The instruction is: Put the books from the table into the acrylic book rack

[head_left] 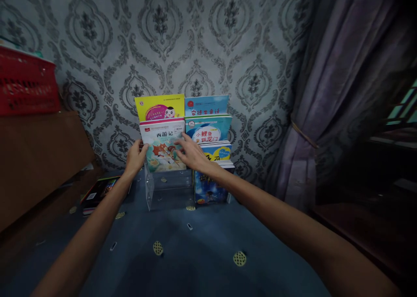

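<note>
Picture book in front of you is white at the top, with a pink-red edge, dark letters, and a painting of orange, brown and soft green. It stands almost upright on the left side of the clear stand, in front of a yellow book. Your left hand is bent narrow and holds the left edge. Your right hand touches the front near the right edge, its fingers a little apart; you cannot tell if it pinches. The stand is see-through, smooth and hard, like plastic. Beside your book, blue books stand in steps. All the books are flat, with paper covers. Below lies a blue cloth with yellow spotted shapes.
</note>
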Demonstrator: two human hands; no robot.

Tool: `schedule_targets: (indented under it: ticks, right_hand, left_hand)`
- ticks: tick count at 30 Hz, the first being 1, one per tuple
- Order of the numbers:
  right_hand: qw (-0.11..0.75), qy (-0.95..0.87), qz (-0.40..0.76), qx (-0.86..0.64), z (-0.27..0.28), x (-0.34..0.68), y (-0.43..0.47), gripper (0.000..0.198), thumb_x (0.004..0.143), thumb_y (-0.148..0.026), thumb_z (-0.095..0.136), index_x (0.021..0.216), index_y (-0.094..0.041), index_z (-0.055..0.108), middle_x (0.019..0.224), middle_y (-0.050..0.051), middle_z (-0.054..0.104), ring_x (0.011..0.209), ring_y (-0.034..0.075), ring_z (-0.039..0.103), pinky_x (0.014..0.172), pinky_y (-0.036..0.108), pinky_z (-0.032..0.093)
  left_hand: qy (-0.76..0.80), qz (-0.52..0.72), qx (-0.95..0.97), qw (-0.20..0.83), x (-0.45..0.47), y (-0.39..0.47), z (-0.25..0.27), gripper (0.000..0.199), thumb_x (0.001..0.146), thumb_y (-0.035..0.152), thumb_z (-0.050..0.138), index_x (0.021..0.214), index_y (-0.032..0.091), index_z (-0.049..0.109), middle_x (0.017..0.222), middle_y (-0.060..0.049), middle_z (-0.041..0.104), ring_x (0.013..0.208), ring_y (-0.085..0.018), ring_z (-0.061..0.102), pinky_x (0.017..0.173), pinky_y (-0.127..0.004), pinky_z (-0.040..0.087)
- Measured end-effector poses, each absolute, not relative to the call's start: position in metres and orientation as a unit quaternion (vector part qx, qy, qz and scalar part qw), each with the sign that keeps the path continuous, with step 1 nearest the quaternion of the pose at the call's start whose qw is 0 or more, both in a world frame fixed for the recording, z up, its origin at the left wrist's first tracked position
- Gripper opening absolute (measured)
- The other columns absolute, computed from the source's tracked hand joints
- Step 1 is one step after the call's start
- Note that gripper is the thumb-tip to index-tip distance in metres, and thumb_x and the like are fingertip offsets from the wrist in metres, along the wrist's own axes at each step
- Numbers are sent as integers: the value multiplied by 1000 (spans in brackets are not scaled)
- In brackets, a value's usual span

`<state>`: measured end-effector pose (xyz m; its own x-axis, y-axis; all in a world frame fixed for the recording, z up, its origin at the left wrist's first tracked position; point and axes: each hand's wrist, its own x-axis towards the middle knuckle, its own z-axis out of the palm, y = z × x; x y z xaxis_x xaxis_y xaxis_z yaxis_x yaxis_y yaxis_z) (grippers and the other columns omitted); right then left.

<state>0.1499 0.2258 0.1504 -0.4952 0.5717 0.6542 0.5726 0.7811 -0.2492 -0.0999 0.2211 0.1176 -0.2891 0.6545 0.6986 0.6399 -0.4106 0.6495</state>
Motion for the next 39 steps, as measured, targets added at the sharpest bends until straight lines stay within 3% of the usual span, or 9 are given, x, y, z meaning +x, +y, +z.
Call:
schedule_targets:
  ticks: [9, 14, 18, 20, 23, 26, 30, 35, 39]
  right_hand:
    - [377, -866, 9, -330, 147, 161, 220, 26, 91, -19, 57, 112, -16, 71, 154, 18, 48, 134, 31, 57, 109, 47, 48]
    - [385, -870, 4, -309, 145, 166, 222, 26, 91, -18, 56, 112, -16, 72, 123, 16, 72, 145, 31, 45, 108, 49, 48]
    - [387, -873, 1, -298, 143, 166, 227, 25, 91, -17, 55, 110, -17, 72, 101, 12, 76, 147, 30, 43, 109, 50, 47]
    - [384, -872, -2, -303, 144, 165, 228, 24, 91, -17, 56, 109, -17, 72, 111, 14, 75, 145, 30, 46, 109, 50, 47]
    - [379, -868, -5, -320, 145, 162, 228, 25, 90, -17, 58, 110, -16, 72, 139, 19, 62, 141, 32, 51, 109, 50, 47]
    - [377, -868, -3, -324, 147, 160, 228, 26, 90, -17, 58, 111, -14, 72, 148, 21, 54, 140, 33, 51, 109, 50, 48]
    - [379, -871, -6, -313, 148, 160, 228, 26, 90, -16, 58, 111, -14, 72, 143, 20, 59, 145, 32, 45, 110, 50, 46]
    - [365, -874, -10, -320, 151, 165, 223, 25, 89, -15, 56, 107, -14, 73, 151, 20, 52, 139, 32, 53, 110, 49, 47]
    - [426, -856, -33, -292, 164, 175, 224, 28, 92, -15, 50, 108, -19, 72, 155, 13, 50, 132, 29, 58, 107, 46, 50]
  left_hand:
    - [545, 576, 609, -2, -94, 211, 121, 35, 83, 47, 54, 98, 17, 63, 90, -8, 71, 77, -23, 67, 70, -34, 54]
    - [547, 567, 615, -9, -96, 212, 120, 41, 84, 50, 53, 102, 15, 63, 96, -11, 71, 83, -25, 67, 75, -37, 55]
    - [564, 560, 607, -10, -96, 210, 120, 42, 86, 49, 55, 111, 16, 59, 101, -11, 70, 88, -26, 67, 81, -40, 56]
    - [573, 567, 587, -71, -90, 204, 124, 44, 87, 45, 57, 120, 16, 56, 108, -13, 68, 97, -28, 65, 89, -44, 53]
    - [550, 544, 585, -244, -72, 192, 142, 43, 91, 36, 57, 129, 17, 54, 125, -16, 61, 119, -32, 55, 106, -49, 43]
    - [499, 450, 659, -338, -47, 186, 166, 34, 96, 29, 51, 128, 22, 59, 130, -13, 58, 125, -32, 50, 109, -49, 38]
    - [481, 338, 718, -373, -23, 197, 187, 31, 97, 27, 52, 125, 25, 64, 130, -13, 58, 123, -33, 49, 105, -51, 38]
    - [513, 303, 709, -376, -17, 213, 189, 40, 95, 23, 53, 134, 25, 60, 126, -15, 60, 119, -35, 50, 102, -53, 38]
    - [509, 306, 717, -365, -18, 213, 188, 41, 97, 23, 48, 136, 25, 59, 127, -16, 58, 121, -36, 48, 103, -55, 36]
